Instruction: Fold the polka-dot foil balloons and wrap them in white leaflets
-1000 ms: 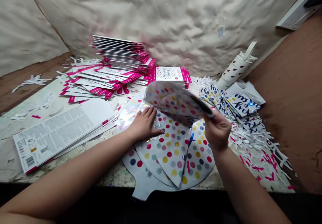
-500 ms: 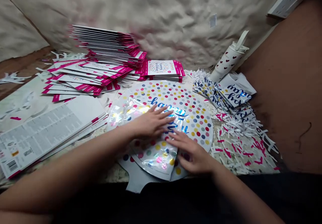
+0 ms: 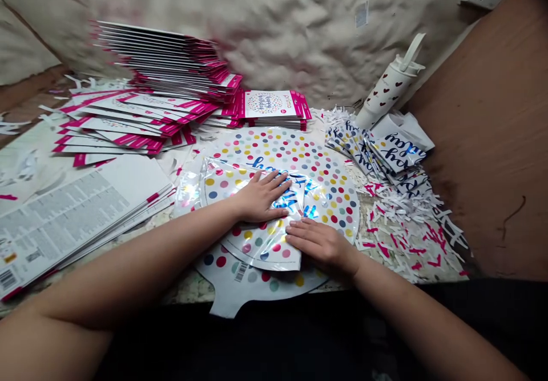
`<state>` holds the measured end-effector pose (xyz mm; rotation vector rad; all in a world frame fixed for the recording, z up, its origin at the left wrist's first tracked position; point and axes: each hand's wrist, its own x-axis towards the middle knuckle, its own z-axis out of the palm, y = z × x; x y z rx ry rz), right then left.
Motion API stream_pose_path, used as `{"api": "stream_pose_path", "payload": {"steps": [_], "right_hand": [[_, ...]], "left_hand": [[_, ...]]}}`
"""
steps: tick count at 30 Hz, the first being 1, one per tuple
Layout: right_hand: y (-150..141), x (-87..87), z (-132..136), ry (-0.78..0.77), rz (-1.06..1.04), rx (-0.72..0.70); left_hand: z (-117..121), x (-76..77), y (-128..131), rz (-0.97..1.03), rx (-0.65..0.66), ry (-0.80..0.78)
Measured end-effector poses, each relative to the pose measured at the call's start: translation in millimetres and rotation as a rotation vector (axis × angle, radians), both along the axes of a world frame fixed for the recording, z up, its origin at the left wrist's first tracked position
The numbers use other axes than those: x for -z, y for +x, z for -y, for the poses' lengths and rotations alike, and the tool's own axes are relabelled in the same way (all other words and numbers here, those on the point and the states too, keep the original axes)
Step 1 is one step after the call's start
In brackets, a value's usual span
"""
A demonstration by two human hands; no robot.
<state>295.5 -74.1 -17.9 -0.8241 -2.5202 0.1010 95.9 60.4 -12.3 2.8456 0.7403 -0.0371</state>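
Observation:
A flat foil balloon with coloured dots and shiny blue lettering is partly folded over, and its folded part [image 3: 261, 249] lies on top of a larger spread balloon [image 3: 329, 164] with a tail at its near edge. My left hand [image 3: 264, 197] rests flat on the folded foil, fingers spread and pointing right. Against the fold's right edge lies my right hand [image 3: 322, 243], its fingers stretched out flat over the foil. Both palms and the foil beneath them are hidden.
Pink-edged cards [image 3: 171, 61] are piled high at the back left, with a smaller stack [image 3: 269, 105] beside them. Printed white sheets [image 3: 81, 215] lie at left. Folded balloons [image 3: 385, 152], a heart-patterned tumbler [image 3: 387, 89] and shredded paper [image 3: 402, 238] are at right.
The folded foil lies flatter, and its near corner has moved up, away from me. My left hand has flattened on it; my right hand stays at the fold's edge. The view has shifted slightly.

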Motion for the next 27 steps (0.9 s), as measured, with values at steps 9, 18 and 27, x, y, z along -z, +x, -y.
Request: {"api": "stream_pose_path", "payload": {"steps": [9,18,27], "right_hand": [[-0.4,-5.3,-14.7,-0.506,-0.263,0.261],[-16.1,-24.0,-86.9,-0.815,-0.122,0.873],[-36.8,-44.3,-74.6,-0.593,0.114,1.027]], "left_hand": [[-1.8,0.4,-11.2,-0.016,-0.056,-0.051],[-19.7,-50.3,-126.8,-0.092,-0.601,-0.052],[92.7,-8.4,-49.3,-0.075,-0.357,-0.066]]}}
